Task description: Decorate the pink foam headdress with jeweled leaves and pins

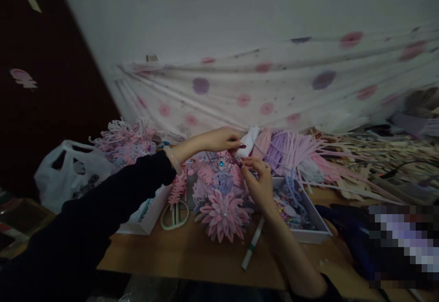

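Above the middle of the wooden table point(192, 256), both arms reach far forward. Left hand point(219, 139), in a black sleeve, arches palm-down with fingertips pinched together on something too small to tell. Right hand point(260, 180), forearm bare, rises from the near edge, fingers curled and pinched at the top of the pink and lilac fuzzy-stem flower headpiece point(221, 196), which stands just below and between both hands. Open room is scarce: pale green scissors point(174, 215) lie left, a white tray of beads point(302, 215) right, a white pen point(252, 245) near, piled stems beyond.
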Tool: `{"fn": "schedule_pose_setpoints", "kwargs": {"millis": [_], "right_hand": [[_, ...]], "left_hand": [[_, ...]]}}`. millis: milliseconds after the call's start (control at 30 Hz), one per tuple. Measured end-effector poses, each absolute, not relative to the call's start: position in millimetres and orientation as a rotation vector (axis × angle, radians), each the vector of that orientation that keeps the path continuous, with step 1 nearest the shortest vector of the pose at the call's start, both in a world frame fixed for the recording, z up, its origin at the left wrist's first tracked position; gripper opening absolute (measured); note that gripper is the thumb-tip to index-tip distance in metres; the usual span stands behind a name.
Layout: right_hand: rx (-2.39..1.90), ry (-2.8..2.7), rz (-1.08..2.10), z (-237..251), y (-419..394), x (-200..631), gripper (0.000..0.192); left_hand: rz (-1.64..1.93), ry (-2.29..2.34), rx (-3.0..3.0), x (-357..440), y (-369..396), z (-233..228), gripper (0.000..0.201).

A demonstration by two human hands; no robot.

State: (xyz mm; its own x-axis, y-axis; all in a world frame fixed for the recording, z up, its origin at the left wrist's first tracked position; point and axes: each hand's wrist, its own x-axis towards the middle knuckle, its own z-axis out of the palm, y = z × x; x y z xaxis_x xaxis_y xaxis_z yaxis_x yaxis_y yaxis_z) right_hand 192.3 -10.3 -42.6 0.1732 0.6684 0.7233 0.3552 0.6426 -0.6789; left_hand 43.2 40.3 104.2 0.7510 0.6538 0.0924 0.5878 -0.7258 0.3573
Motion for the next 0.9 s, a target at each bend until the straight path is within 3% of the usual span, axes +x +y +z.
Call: {"fn": "schedule_pose_setpoints", "kwargs": {"millis": [200,400,900], "right_hand": [[-0.955,-1.447,0.230,-41.4,-12.7,189.9,0.021],[-0.972,-1.496,0.241,-46.6,-12.1,187.1,0.021],[-0.921,-1.559,0.266,-48.0,-12.2,185.2,0.023]], "left_hand": [[0.245,0.965,2.695,43.0,40.2,102.6,0.014],[0.273,1.070,2.725,43.8,39.5,99.8,0.037],[0.391,1.080,2.736,45.6,40.6,97.7,0.034]]}}
